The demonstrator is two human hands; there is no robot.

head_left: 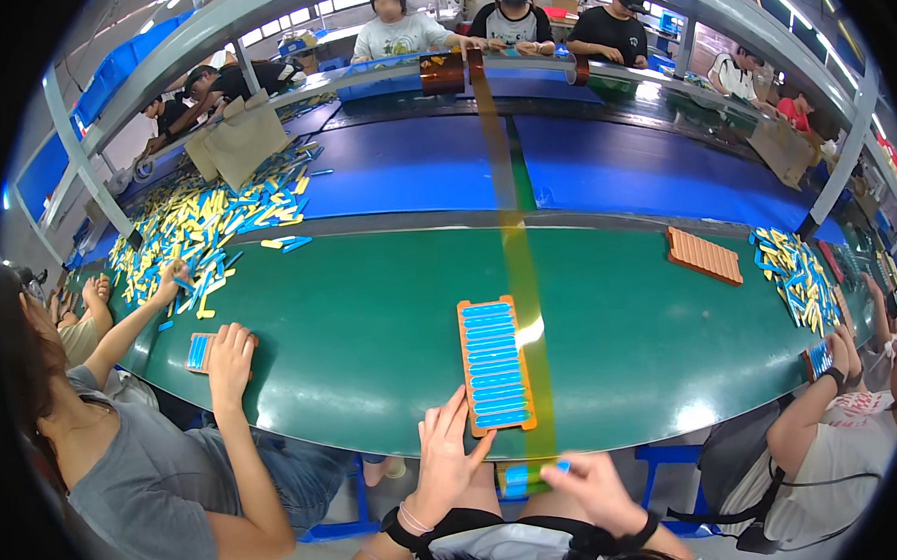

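At far left, a heap of blue and yellow pieces point(191, 231) lies on and behind the green table point(369, 283); a co-worker's hand point(232, 360) rests over a small tray there. Lower centre, the person's left hand point(442, 462) reaches up from the lower edge, back of the hand uppermost, fingers extended, thumb spread apart from them; the fingertips meet the near left corner of the orange tray point(464, 339). This tray lies flat near the table's front edge, its grooves bearing a column of blue pieces point(495, 368). A translucent yellow strip point(527, 277) runs just right of it. The right hand point(594, 482), slightly blurred, lies below the table edge, fingers bent leftward; whether they clamp anything cannot be told. Farther right stand a ridged tray point(704, 257) and a second heap point(797, 277).
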